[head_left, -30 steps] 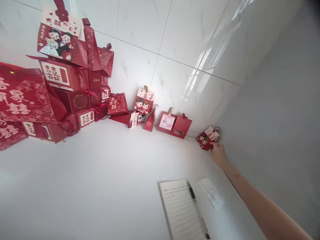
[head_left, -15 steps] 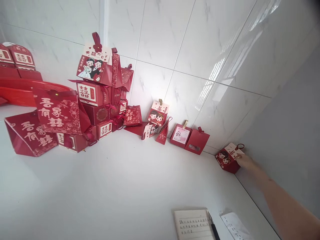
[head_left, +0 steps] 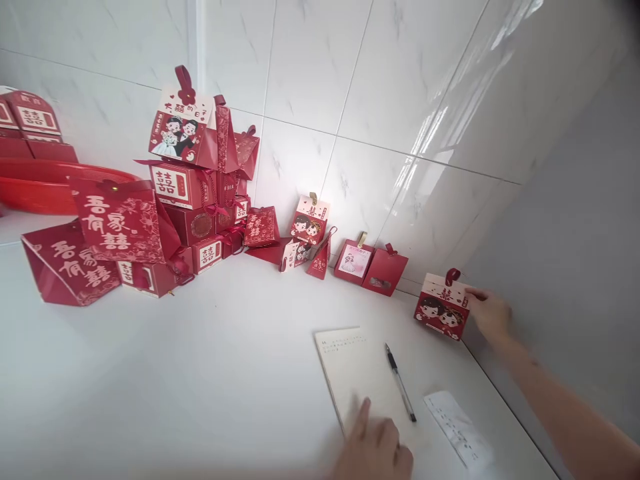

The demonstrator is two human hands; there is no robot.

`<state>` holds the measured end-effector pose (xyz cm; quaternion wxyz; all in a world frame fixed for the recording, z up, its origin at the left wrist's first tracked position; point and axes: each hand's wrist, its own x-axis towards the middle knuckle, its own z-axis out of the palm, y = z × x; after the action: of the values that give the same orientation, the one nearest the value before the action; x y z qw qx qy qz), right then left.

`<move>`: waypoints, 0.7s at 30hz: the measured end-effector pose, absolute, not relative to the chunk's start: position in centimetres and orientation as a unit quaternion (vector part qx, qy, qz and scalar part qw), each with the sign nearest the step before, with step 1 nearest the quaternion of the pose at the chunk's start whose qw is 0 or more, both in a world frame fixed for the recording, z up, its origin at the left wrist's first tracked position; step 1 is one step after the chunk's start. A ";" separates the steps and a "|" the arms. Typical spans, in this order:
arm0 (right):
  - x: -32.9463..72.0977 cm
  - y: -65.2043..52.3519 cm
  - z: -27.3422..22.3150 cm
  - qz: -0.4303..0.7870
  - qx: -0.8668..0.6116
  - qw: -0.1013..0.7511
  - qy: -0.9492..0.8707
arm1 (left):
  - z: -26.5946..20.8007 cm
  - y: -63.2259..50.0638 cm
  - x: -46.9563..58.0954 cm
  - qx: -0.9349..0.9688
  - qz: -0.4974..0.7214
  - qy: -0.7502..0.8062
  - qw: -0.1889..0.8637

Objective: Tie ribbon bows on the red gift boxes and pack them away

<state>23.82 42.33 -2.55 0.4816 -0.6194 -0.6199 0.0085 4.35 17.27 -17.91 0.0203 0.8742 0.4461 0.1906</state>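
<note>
At the right, my right hand [head_left: 489, 317] grips the upper right corner of a red and cream wedding favor box [head_left: 442, 312] between thumb and fingers. Two cartoon faces decorate the box's front, and a red loop handle tops it. My left hand [head_left: 375, 447] comes in from the bottom edge, index finger stretched out over the lower part of a notebook [head_left: 345, 373], other fingers curled, holding nothing. Whether the fingertip touches the page I cannot tell. Small handwriting lines the notebook's top. A black-and-clear pen [head_left: 400, 383] lies toward its right side.
A white slip of paper [head_left: 453, 427] lies right of the pen. Two red boxes [head_left: 384, 272] lean by the tiled wall [head_left: 310, 80]. Several stacked red favor boxes [head_left: 183, 183] stand at left, near a red plastic basin [head_left: 35, 187]. A grey wall [head_left: 575, 220] borders the table's right edge.
The notebook has moved up the table, and my left hand has come into view over it. The held box now faces me more squarely, slightly left of before.
</note>
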 end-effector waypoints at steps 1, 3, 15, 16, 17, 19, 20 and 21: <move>23.6 41.3 -2.2 0.023 -0.624 0.490 -0.608 | -17.1 17.5 3.9 0.871 0.178 0.456 0.037; 23.1 38.8 -1.6 0.052 -0.614 0.508 -0.602 | -15.5 17.4 2.8 0.850 0.187 0.488 0.057; 15.7 22.3 -5.8 0.175 -0.360 0.710 -0.579 | -11.1 18.8 -4.1 0.675 0.419 0.591 0.140; 15.2 21.8 -6.6 0.188 -0.354 0.713 -0.576 | -10.7 19.0 -5.0 0.665 0.438 0.591 0.133; 14.8 21.5 -7.4 0.198 -0.346 0.709 -0.582 | -10.2 19.2 -5.8 0.656 0.454 0.589 0.127; 14.2 21.1 -8.9 0.209 -0.325 0.689 -0.613 | -9.3 19.4 -6.7 0.643 0.486 0.579 0.121; 14.0 21.0 -9.4 0.212 -0.313 0.676 -0.633 | -8.7 19.5 -6.8 0.640 0.508 0.562 0.126; 13.9 20.9 -9.9 0.212 -0.303 0.665 -0.649 | -8.2 19.6 -6.7 0.643 0.533 0.533 0.138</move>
<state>13.86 20.88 -9.86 0.6646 -0.3029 -0.6493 0.2120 -6.70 19.60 -8.17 0.1382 0.6431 0.5327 0.5325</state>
